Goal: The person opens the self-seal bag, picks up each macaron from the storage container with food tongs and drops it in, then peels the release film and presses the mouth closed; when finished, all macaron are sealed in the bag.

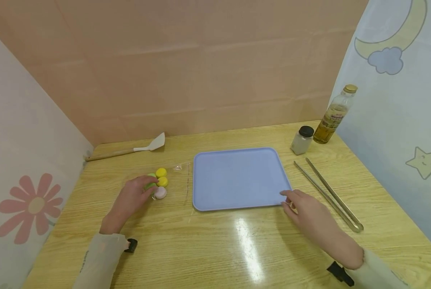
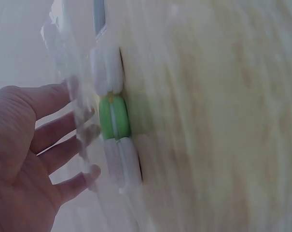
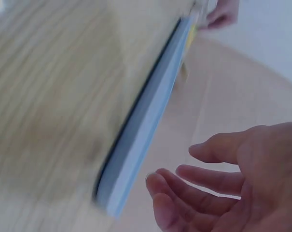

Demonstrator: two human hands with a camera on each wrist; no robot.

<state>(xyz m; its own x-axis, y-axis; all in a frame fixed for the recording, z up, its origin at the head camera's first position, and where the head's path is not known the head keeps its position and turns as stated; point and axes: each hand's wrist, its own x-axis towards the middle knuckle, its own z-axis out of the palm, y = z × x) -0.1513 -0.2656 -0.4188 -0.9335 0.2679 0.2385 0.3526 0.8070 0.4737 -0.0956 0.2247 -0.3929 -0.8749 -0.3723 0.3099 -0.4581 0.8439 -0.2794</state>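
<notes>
- Round macarons (image 1: 162, 182), yellow, green and pale pink: bunched in a clear flat plastic bag (image 1: 177, 190), left of the tray; presumably grouped by the film.
- Left hand (image 1: 130, 196): over the macarons, fingers spread against the film, clamped on nothing; judged a light touch, suiting delicate shells.
- Pale-blue rectangular plastic tray (image 1: 233, 180): flat on the wood-grain table (image 1: 186, 249), probably central for either hand's reach.
- Right hand (image 1: 313, 214): at the tray's front right corner, thumb and fingers apart, loosely bent; contact, cannot tell.
- Long steel tongs (image 1: 330, 188): right of the tray, bend frontward, likely for easy grasp.
- Black-lidded clear jar (image 1: 302, 141), gold-capped glass oil bottle (image 1: 331, 120): upright, table's back right corner, presumably against spills.
</notes>
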